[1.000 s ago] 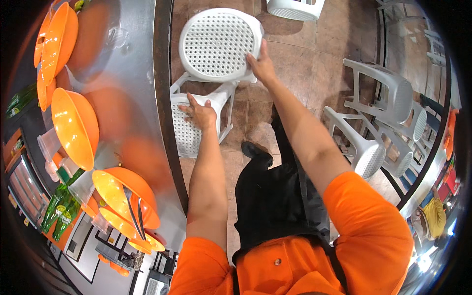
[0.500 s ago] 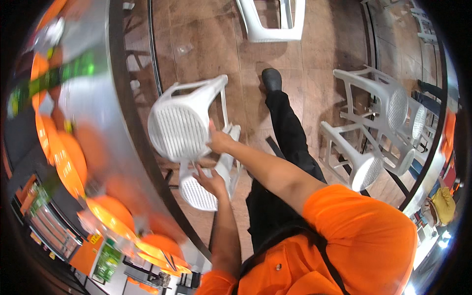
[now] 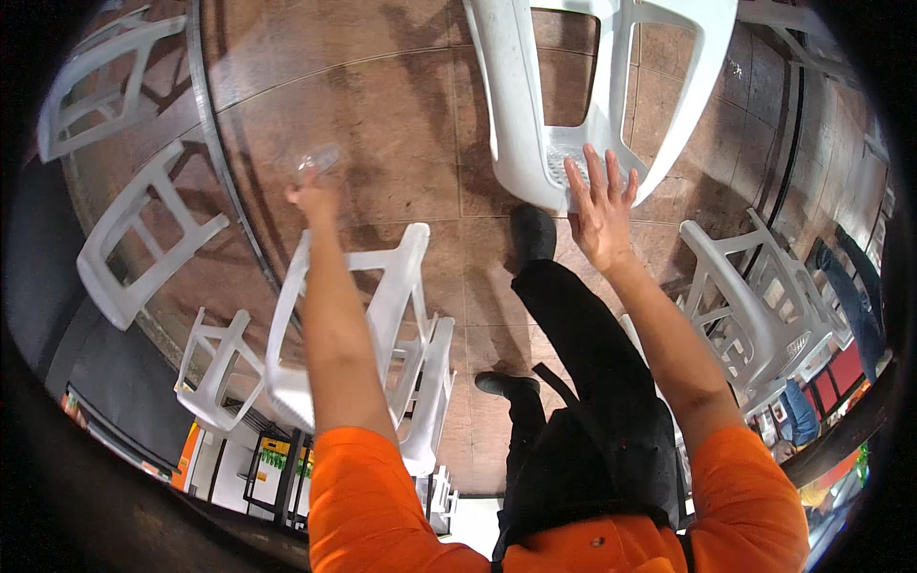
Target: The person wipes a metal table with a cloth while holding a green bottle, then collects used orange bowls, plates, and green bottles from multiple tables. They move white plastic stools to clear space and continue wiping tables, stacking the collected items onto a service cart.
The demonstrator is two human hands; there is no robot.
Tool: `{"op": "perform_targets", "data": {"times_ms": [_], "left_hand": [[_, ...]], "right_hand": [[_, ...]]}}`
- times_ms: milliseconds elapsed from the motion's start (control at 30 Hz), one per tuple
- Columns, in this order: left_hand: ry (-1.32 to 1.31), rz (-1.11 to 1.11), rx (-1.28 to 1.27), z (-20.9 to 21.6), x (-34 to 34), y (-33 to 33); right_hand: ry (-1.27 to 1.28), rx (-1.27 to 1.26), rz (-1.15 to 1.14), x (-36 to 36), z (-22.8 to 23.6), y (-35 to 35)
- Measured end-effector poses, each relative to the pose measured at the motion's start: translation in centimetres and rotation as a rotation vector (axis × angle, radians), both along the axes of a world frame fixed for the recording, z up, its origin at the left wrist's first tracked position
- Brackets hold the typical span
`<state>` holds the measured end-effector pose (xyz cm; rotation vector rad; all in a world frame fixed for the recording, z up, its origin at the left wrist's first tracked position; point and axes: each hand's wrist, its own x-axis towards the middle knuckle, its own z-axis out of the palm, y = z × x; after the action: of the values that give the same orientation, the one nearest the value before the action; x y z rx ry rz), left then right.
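My left hand (image 3: 315,199) reaches low over the floor, slightly blurred, its thumb and fingers apart. At its fingertips lies a small, clear piece of plastic (image 3: 323,157); whether they touch cannot be told. My right hand (image 3: 604,210) is open with fingers spread. It overlaps the near edge of a large white plastic stool (image 3: 516,105); I cannot tell whether it rests on it. Below my left forearm, partly hidden by it, stands another white plastic stool (image 3: 406,277).
More white stools stand at the far left (image 3: 143,277) and on the right (image 3: 745,296). A dark metal bar (image 3: 222,158) runs along the brown tiled floor (image 3: 401,143). My black shoe (image 3: 533,234) is beside the large stool. Dark edges (image 3: 831,458) curve along the lower sides.
Both hands have left the stools on the left. My left hand has moved forward to the clear plastic, my right to the large stool. My view has dropped lower; the tabletop's orange things are gone from sight.
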<state>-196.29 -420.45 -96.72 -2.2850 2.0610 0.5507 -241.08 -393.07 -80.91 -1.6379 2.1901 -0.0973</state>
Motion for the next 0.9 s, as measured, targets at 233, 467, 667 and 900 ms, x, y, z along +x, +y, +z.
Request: {"op": "perform_targets", "data": {"times_ms": [233, 467, 667, 900], "left_hand": [[0.668, 0.632, 0.582, -5.1, -8.3, -2.7], [0.637, 0.339, 0.562, 5.4, -16.0, 15.7], [0.44, -0.312, 0.45, 28.9, -24.1, 23.0], [0.628, -0.46, 0.115, 51.6, -25.3, 11.8]], "right_hand": [[-0.055, 0.08, -0.062, -3.5, 0.5, 1.5], [-0.295, -0.077, -0.133, -6.0, 15.0, -4.0], [-0.461, -0.253, -0.484, -24.8, 25.1, -10.0], [-0.336, -0.306, -0.664, -34.1, 31.2, -11.8]]}}
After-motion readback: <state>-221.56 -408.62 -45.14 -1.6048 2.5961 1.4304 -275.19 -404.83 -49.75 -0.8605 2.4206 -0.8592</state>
